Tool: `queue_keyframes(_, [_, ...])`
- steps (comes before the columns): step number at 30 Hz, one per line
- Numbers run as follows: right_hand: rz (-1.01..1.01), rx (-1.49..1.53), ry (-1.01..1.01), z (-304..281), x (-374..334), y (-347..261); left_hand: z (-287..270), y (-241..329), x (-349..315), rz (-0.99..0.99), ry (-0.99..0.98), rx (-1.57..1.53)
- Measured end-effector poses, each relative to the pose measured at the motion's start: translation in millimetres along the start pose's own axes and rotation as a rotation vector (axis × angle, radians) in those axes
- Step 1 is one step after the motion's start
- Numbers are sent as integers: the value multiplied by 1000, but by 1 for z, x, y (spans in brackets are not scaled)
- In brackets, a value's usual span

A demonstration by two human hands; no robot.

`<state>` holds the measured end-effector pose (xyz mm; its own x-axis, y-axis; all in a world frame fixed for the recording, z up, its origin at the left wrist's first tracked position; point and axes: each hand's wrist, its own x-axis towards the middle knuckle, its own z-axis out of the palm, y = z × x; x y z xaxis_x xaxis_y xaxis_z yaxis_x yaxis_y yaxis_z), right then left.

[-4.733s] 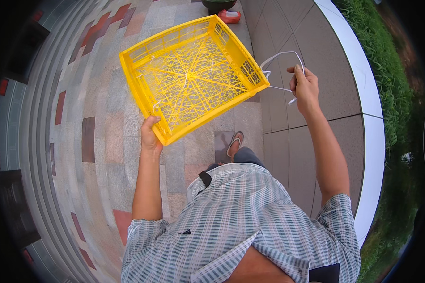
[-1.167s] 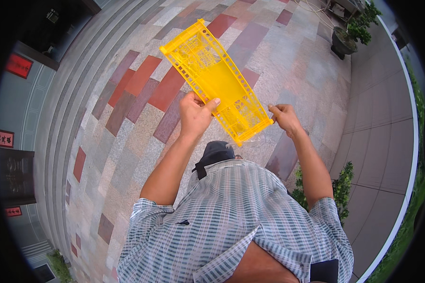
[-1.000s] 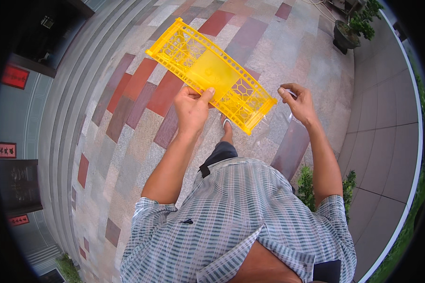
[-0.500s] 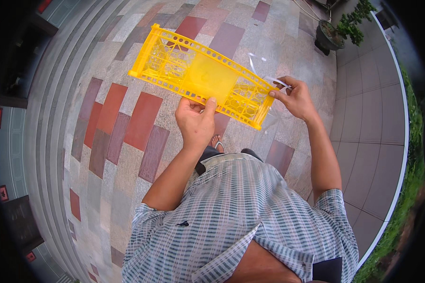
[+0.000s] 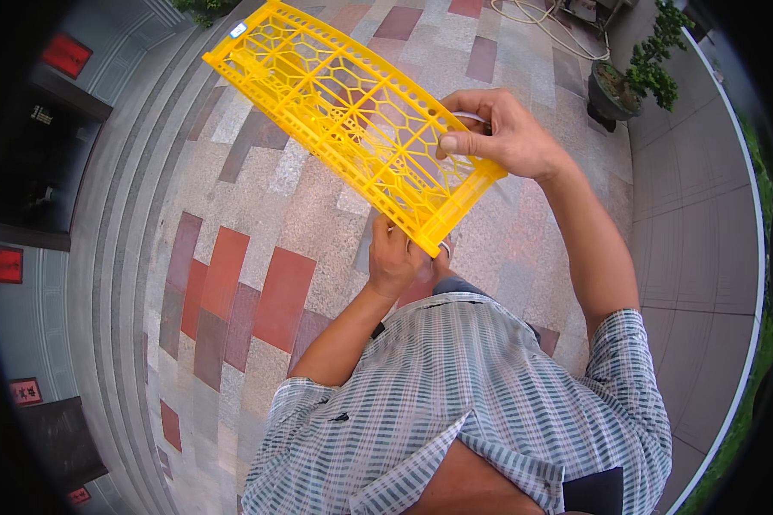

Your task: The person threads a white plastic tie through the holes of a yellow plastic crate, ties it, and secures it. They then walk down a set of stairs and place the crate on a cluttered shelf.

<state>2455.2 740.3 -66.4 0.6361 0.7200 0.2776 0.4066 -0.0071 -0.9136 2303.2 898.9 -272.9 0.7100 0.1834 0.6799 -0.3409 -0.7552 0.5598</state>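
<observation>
A long yellow plastic basket with openwork lattice sides is held up in front of me, slanting from upper left to lower right. My left hand grips its near edge close to the lower right corner; some of those fingers are hidden behind the plastic. At the basket's right end, my right hand is closed, thumb against curled fingers, with a thin white strip running between them. Part of the strip is hidden by the fingers. A small pale label shows on the far left end.
Paving of grey and red stone lies below. Long steps run along the left, before a dark doorway. A potted plant stands at the far right by a low tiled wall. A pale hose lies beyond.
The basket has turned so its lattice side faces me, and tilted more steeply. My left hand has shifted right along it to near the corner; my right hand has moved slightly left, over its end.
</observation>
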Motion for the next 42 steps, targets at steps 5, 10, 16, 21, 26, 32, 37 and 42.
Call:
queue_keyframes(5, [53,196,-246,-40,85,45,27,-38,65,-141,-117,60])
queue_keyframes(10, [63,317,-375,-82,149,96,-3,-49,140,-484,-75,-330])
queue_keyframes(16, [125,302,-467,-109,211,148,-23,-84,257,-637,437,-617])
queue_keyframes(21, [217,274,-437,-119,255,191,-8,-145,306,-725,402,-685])
queue_keyframes(26, [245,33,-462,-143,306,219,25,-197,350,-730,393,-751])
queue_keyframes(32, [230,-123,-132,-190,374,230,67,-260,383,-726,222,-751])
queue_keyframes(37, [314,-337,-50,-154,442,184,93,-276,409,-534,162,-608])
queue_keyframes(42, [198,-51,-19,-136,504,207,122,-300,441,-391,114,-357])
